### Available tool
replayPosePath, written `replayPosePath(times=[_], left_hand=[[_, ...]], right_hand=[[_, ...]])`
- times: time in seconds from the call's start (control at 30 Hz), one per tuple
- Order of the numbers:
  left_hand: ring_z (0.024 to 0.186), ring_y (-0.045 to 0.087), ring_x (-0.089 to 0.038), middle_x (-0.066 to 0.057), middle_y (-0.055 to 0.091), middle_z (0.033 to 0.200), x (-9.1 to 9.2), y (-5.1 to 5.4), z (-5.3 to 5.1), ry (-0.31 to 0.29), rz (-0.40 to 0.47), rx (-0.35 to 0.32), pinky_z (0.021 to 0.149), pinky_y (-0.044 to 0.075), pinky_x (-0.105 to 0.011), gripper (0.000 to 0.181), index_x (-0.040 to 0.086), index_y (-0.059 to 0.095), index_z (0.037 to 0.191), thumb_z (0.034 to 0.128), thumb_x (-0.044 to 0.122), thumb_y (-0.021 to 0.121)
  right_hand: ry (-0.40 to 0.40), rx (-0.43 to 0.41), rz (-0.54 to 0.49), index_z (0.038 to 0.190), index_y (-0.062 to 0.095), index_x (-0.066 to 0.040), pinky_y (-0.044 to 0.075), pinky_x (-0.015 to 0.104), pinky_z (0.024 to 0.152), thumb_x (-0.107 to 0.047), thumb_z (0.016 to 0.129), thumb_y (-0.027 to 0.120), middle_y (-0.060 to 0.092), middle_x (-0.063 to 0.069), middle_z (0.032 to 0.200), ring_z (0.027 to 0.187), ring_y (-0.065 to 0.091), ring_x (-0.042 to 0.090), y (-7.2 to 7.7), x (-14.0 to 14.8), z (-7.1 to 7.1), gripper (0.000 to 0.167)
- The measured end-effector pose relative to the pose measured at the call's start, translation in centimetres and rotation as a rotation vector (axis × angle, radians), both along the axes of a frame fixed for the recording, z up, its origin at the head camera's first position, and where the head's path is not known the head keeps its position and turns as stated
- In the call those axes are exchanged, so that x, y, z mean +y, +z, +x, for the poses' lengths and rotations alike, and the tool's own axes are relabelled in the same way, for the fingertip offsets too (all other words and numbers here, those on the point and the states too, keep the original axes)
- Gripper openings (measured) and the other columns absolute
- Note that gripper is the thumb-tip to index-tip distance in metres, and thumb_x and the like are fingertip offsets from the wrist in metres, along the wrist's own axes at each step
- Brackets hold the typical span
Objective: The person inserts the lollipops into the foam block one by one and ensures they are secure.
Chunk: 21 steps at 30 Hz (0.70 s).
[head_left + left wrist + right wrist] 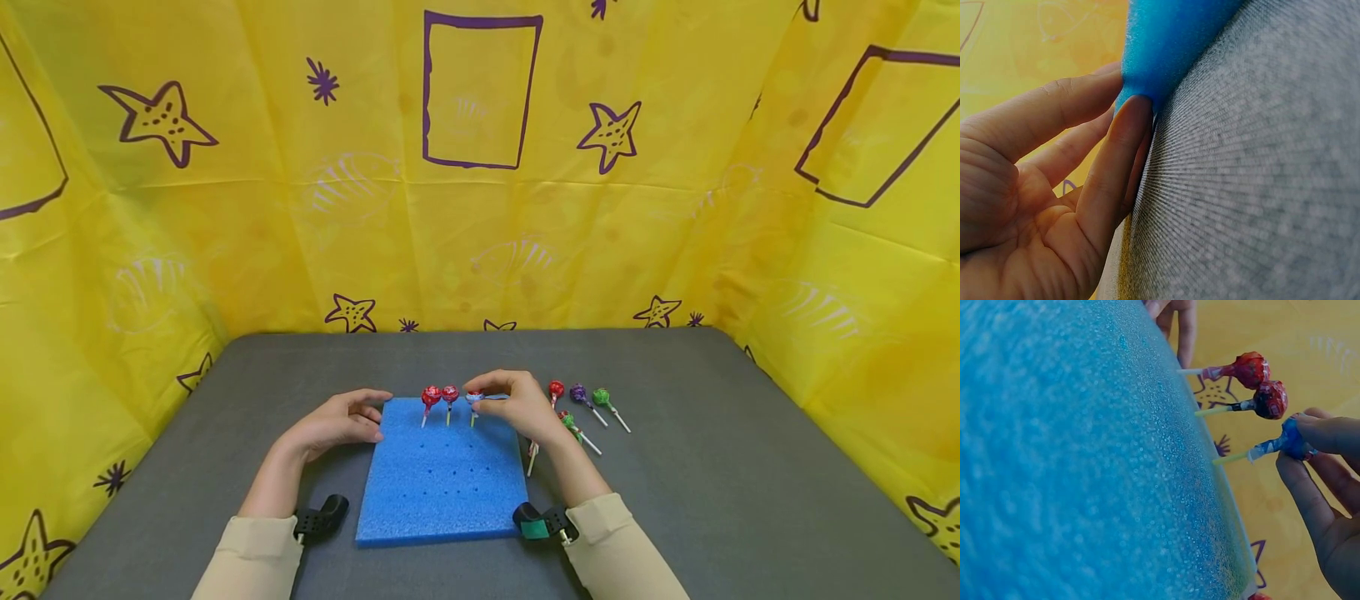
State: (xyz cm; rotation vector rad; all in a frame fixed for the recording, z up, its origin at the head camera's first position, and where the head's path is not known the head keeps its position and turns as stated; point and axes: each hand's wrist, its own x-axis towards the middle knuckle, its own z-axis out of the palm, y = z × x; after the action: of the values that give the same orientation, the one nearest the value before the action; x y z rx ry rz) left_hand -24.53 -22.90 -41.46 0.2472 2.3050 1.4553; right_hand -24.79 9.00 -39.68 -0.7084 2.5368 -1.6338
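Observation:
A blue foam board point(442, 517) with several small holes lies on the table. Two red-wrapped lollipops, one on a white stick point(431, 396) and one on a yellow stick point(450, 394), stand upright near its far edge. Right of them, my right hand point(521, 408) pinches the head of a blue-wrapped lollipop point(1295, 439) between thumb and fingers. Its yellow stick point(1230, 458) reaches down to the foam; the tip's depth cannot be seen. My left hand point(341, 425) touches the board's left edge near the far corner, its fingers point(1113, 156) fairly straight against the foam.
Loose lollipops lie right of the board: a red one point(556, 390), a purple one point(578, 393), a green one point(602, 397) and others partly behind my right forearm. The grey table point(720, 467) is bounded by yellow patterned cloth point(480, 217) at the back and sides.

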Motion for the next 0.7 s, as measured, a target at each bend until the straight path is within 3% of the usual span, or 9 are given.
replayPosePath(times=[0.7], left_hand=[[0.096, 0.056, -0.023, -0.015, 0.056, 0.113, -0.15, -0.07, -0.29, 0.016, -0.015, -0.006, 0.081, 0.052, -0.029, 0.071, 0.006, 0.043, 0.146, 0.0839, 0.015, 0.076]], right_hand=[[-0.001, 0.001, 0.033, 0.112, 0.075, -0.014, 0.053, 0.033, 0.089, -0.014, 0.089, 0.071, 0.073, 0.007, 0.116, 0.11, 0.066, 0.025, 0.01, -0.02, -0.03, 0.023]])
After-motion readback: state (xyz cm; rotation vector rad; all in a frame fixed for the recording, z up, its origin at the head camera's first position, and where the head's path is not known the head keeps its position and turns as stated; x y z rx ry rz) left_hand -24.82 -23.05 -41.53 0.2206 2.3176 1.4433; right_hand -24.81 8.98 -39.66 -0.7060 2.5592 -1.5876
